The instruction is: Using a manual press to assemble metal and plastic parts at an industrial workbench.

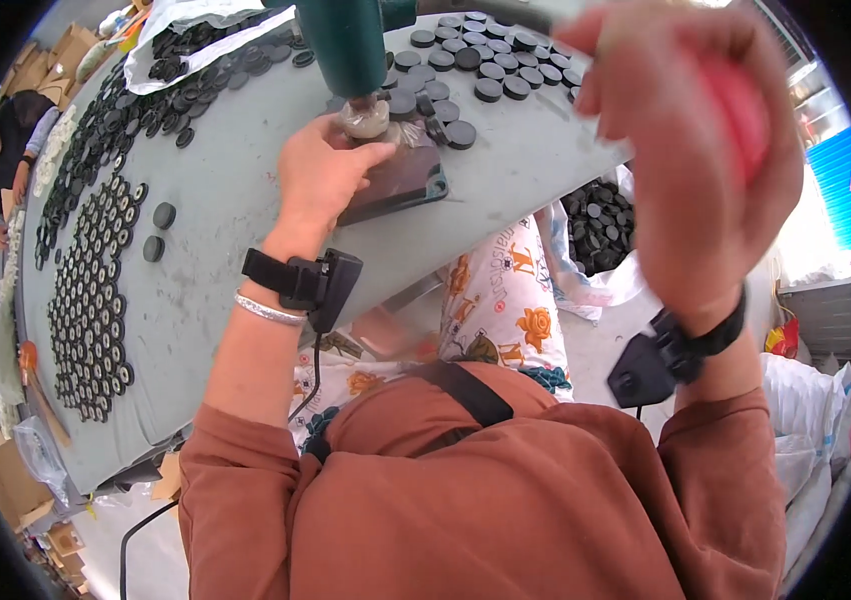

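Note:
A green press [343, 45] stands over the table, its lower tip [365, 118] wrapped in clear plastic above a dark metal base [400, 185]. My left hand [320, 170] is at that tip, thumb and fingers curled about the spot below it; whatever they hold is hidden. Raised at the upper right, my right hand [680, 150] is closed round a red knob [735, 115], blurred by motion. Black round caps [460, 134] lie just behind and to the right of the base.
Black rings with pale centres [95, 290] cover the grey table's [215, 270] left side. Two loose caps [153, 248] lie nearer the press. A white bag [160, 45] spills black parts at the back. An open sack of caps [600, 225] stands beyond the right edge. Another person [20, 150] works far left.

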Tool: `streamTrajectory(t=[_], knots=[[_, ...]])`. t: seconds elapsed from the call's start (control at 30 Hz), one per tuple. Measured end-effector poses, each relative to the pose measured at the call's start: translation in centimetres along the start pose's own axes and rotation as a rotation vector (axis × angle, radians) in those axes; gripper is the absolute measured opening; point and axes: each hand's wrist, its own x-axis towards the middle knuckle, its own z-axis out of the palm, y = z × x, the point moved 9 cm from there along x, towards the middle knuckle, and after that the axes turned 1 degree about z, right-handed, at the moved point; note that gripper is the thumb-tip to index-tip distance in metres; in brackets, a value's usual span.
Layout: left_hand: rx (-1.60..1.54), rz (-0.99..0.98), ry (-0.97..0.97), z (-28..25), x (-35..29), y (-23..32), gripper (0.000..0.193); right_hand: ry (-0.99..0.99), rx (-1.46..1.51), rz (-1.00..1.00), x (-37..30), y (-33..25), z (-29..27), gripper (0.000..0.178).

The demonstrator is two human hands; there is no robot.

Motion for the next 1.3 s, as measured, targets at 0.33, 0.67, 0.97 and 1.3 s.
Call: streamTrajectory(t=[0.33, 0.67, 0.97, 1.3], knots=[[-0.075, 0.045, -0.034, -0.9, 0.0, -1.6, 0.048, 0.275, 0.515, -0.099, -6.6, 1.9, 3.8, 0.033], [0.098, 0.003, 0.044, -0.9, -0.2, -0.4, 0.048, 0.105, 0.392, -0.075, 1.1, 18.1, -3.0, 0.024], [-0.746, -0.097, -0.243, 2.4, -0.4, -0.2, 0.038, 0.131, 0.421, -0.048, -2.2, 16.7, -5.2, 0.022], [-0.455, -0.278, -0.047, -8.0, -2.6, -4.2, 0.040, 0.131, 0.508, -0.063, -2.0, 15.7, -4.4, 0.021]])
